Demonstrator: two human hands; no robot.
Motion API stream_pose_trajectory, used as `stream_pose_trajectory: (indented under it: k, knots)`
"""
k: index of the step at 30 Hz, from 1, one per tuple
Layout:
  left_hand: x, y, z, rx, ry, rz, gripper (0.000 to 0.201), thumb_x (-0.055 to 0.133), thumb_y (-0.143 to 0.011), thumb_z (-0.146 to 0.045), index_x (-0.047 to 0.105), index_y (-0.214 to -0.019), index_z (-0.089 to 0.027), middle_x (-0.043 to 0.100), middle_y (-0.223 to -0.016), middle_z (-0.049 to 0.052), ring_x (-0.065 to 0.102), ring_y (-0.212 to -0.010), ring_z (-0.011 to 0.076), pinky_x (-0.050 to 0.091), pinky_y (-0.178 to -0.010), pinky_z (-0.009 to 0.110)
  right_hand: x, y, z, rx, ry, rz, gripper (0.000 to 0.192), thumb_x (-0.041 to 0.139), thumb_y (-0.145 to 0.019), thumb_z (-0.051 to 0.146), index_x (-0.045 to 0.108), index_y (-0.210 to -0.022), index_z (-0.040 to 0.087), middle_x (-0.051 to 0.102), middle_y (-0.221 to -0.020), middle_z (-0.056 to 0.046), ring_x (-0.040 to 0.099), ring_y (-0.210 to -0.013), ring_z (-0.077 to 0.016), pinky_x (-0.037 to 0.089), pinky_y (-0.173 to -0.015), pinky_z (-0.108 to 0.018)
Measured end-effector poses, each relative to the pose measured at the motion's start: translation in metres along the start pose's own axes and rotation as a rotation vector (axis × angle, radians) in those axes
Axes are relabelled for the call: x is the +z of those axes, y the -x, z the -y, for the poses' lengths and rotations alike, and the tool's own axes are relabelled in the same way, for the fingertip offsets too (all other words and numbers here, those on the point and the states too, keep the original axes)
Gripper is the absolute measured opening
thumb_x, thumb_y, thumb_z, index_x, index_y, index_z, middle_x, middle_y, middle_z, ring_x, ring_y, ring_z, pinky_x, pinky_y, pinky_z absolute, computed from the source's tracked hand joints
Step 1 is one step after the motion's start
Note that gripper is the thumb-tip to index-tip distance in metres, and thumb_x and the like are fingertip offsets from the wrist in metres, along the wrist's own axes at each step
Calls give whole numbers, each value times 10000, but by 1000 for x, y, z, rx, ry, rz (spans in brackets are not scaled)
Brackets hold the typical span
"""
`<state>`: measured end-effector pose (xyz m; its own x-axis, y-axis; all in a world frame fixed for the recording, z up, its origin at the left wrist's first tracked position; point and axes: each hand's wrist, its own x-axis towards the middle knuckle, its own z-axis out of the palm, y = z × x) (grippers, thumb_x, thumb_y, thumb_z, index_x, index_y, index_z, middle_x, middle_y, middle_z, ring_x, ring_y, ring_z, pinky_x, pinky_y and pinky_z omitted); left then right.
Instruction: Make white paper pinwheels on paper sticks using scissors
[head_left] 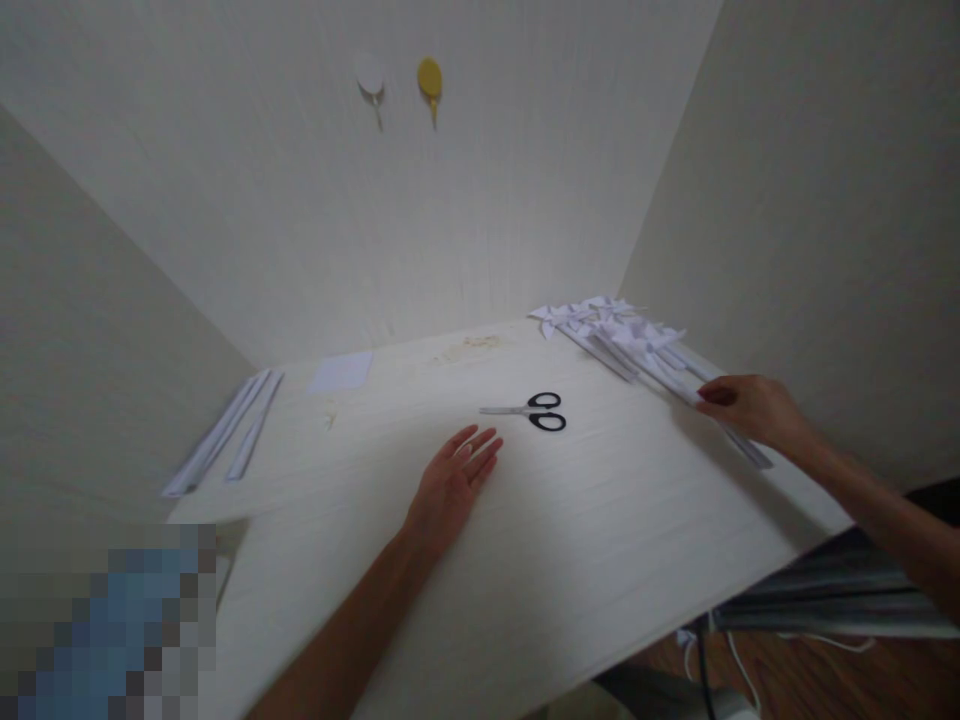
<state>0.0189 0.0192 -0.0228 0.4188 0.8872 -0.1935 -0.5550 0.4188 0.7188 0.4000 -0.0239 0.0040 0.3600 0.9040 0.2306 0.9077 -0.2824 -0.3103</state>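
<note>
At the right side of the table, my right hand point(750, 405) pinches the paper stick of a white paper pinwheel point(646, 340). Its folded head lies over or just above a pile of similar paper pinwheels point(566, 318) at the back right corner; I cannot tell whether it touches them. My left hand point(454, 485) is open over the middle of the table, fingers stretched and nothing in them. Just beyond its fingertips lies a pair of scissors point(525, 408) with black handles, blades pointing left.
Several rolled paper sticks point(229, 430) lie at the table's left edge, near a white paper sheet point(341, 372). Walls enclose the white table point(600, 560) at the back and sides. A white hook point(370, 78) and a yellow hook point(430, 80) are on the back wall. Cables point(742, 670) hang below.
</note>
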Motion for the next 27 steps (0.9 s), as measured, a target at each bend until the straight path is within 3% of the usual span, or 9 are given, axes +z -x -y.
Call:
stream_pose_trajectory:
  k: [4,13,15,17,19,21,24,27]
  knots:
    - [0,0,-1,-12,-9,-10,319,559,-701,-139,548,-1019,-109,563,-1135,147,529,-1057,243,290,-995,369,3,-7,-29,42,62,14,143,588,-662,261,646,-668,131,678,-681,-134,636,-636,-256,435,-575,-322]
    - [2,3,4,35,-34,-25,266,640,-643,-179,588,-901,-145,629,-1008,96,592,-955,224,369,-924,356,12,-10,-43,6,116,75,178,563,-679,316,626,-657,151,678,-709,-158,629,-630,-275,429,-557,-336]
    - [4,5,6,54,-96,-24,237,625,-642,-183,585,-874,-156,634,-999,84,600,-941,213,394,-898,347,10,-11,-45,0,119,59,192,613,-641,362,606,-632,170,673,-691,-165,625,-593,-289,427,-530,-348]
    - [6,6,4,105,-311,-42,197,569,-674,-197,568,-866,-155,632,-1010,98,609,-921,202,435,-847,341,10,-14,-42,-45,127,-11,196,661,-599,397,589,-638,219,661,-616,-112,620,-558,-275,424,-505,-332]
    - [6,3,-6,180,-753,-97,169,508,-706,-187,554,-862,-139,638,-999,120,629,-860,181,478,-765,315,13,-17,-27,-144,106,-29,185,623,-644,417,594,-710,246,655,-603,-77,616,-537,-255,422,-477,-317]
    - [0,-6,-27,226,-918,-164,144,505,-704,-172,560,-828,-124,653,-943,123,636,-807,171,485,-735,305,17,-16,2,-225,82,-72,174,588,-679,396,592,-735,231,656,-624,-75,614,-533,-249,435,-487,-326]
    - [-22,-27,-77,296,-1144,-273,95,525,-680,-144,581,-754,-123,663,-823,98,626,-759,183,479,-727,337,24,-9,67,-370,17,-14,163,539,-727,359,609,-759,215,672,-686,-67,623,-595,-233,456,-532,-321]
    - [-56,-51,-130,387,-1428,-402,108,513,-666,-85,599,-716,-127,639,-882,106,560,-940,235,395,-864,404,32,4,136,-513,-63,55,194,483,-768,325,616,-789,186,676,-761,-64,621,-643,-213,465,-543,-301]
